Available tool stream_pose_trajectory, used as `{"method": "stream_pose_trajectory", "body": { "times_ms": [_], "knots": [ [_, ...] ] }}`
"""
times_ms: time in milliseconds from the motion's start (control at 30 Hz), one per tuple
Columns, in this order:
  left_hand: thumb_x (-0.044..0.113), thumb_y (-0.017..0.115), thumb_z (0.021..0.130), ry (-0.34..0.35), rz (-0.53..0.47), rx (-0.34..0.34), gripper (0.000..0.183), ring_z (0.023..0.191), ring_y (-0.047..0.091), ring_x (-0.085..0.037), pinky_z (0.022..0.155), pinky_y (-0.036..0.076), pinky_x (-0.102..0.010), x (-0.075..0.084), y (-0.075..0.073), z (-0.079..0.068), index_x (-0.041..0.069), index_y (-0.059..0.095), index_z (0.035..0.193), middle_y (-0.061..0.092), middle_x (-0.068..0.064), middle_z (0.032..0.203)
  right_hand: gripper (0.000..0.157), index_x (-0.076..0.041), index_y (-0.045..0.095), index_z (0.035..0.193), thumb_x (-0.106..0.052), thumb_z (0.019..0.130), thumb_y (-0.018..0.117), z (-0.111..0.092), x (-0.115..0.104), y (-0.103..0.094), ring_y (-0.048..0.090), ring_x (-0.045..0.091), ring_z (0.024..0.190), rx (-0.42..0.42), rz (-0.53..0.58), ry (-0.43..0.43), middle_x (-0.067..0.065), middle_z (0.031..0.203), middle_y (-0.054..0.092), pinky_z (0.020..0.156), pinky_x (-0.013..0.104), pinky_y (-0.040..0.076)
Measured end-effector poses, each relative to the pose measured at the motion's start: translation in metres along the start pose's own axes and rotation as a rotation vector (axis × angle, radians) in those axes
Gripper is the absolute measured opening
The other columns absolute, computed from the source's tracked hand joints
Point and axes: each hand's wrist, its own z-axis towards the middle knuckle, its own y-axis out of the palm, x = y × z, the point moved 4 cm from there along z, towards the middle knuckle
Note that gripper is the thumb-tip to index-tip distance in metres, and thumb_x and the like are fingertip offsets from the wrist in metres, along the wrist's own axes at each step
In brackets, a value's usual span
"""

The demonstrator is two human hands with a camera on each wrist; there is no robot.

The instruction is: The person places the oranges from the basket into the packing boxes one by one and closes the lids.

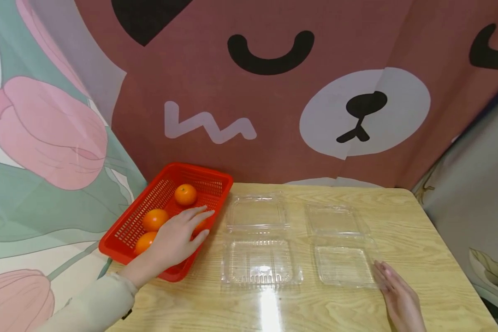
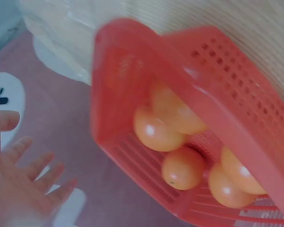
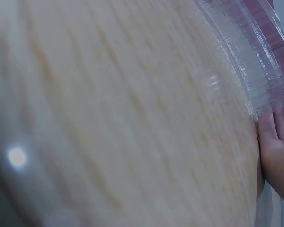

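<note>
My left hand (image 1: 178, 237) reaches over a red plastic basket (image 1: 120, 230) with its fingers spread and nothing in them. Several oranges lie in the basket, one orange (image 1: 185, 195) at the far end and another (image 1: 155, 220) beside my hand; my hand partly hides others. In the left wrist view the hand (image 2: 23, 175) appears beside the basket (image 2: 109, 94), apart from the oranges (image 2: 183, 168). My right hand (image 1: 398, 293) rests on the table, fingers fairly straight, fingertips right at the right edge of a small clear plastic clamshell box (image 1: 344, 265).
A larger clear clamshell box (image 1: 259, 263) lies opened between the basket and the small box, its lid toward the back. Both boxes stand on a light wood-patterned table (image 1: 328, 309). Behind the table hangs a printed bear curtain (image 1: 274, 101).
</note>
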Motion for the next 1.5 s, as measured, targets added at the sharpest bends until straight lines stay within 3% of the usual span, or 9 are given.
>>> {"method": "stream_pose_trajectory", "body": {
  "times_ms": [333,500,700,1000,1233,1500],
  "knots": [
    [0.028,0.068,0.093,-0.099,-0.059,-0.145,0.048,0.127,0.051,-0.036,0.098,0.046,-0.055,-0.046,0.02,0.023,0.011,0.059,0.137,0.056,-0.015,0.138,0.038,-0.005,0.065,0.126,-0.003,0.108,0.032,0.0,-0.001,0.003,0.059,0.015,0.12,-0.105,0.044,-0.029,0.009,0.127,0.065,0.098,0.024,0.047],
    [0.031,0.067,0.093,-0.117,-0.094,-0.201,0.047,0.122,0.055,-0.034,0.092,0.049,-0.057,-0.067,0.026,0.035,0.015,0.059,0.137,0.058,-0.012,0.136,0.037,-0.005,0.066,0.125,-0.003,0.107,0.033,-0.001,-0.002,0.002,0.06,0.014,0.12,-0.082,0.032,-0.031,0.008,0.126,0.066,0.098,0.024,0.046],
    [0.034,0.066,0.095,-0.155,-0.147,-0.315,0.045,0.121,0.055,-0.032,0.098,0.045,-0.057,-0.086,0.038,0.048,0.02,0.059,0.138,0.057,-0.009,0.138,0.035,-0.006,0.067,0.123,-0.004,0.107,0.036,-0.001,-0.001,0.0,0.061,0.014,0.118,-0.049,0.03,-0.013,0.008,0.124,0.067,0.098,0.024,0.047],
    [0.033,0.06,0.098,-0.284,-0.29,-0.485,0.049,0.125,0.048,-0.041,0.106,0.035,-0.06,-0.098,0.048,0.057,0.013,0.053,0.142,0.05,-0.019,0.143,0.036,-0.004,0.066,0.125,-0.003,0.107,0.034,0.0,-0.001,0.003,0.06,0.015,0.119,-0.076,0.051,-0.018,0.009,0.126,0.066,0.099,0.025,0.046],
    [0.03,0.061,0.096,-0.25,-0.356,-0.503,0.056,0.123,0.049,-0.042,0.106,0.035,-0.056,-0.102,0.064,0.057,0.0,0.049,0.142,0.052,-0.025,0.138,0.035,-0.007,0.066,0.124,-0.005,0.107,0.036,-0.001,-0.001,0.002,0.06,0.014,0.119,-0.056,0.011,-0.017,0.007,0.125,0.066,0.099,0.024,0.046],
    [0.031,0.062,0.095,-0.335,-0.403,-0.574,0.061,0.122,0.047,-0.039,0.108,0.033,-0.057,-0.107,0.082,0.054,0.001,0.044,0.146,0.048,-0.024,0.143,0.035,-0.006,0.065,0.126,-0.005,0.107,0.035,-0.001,-0.002,0.003,0.06,0.014,0.12,-0.061,0.019,-0.02,0.008,0.126,0.066,0.099,0.025,0.046]
  ]
}}
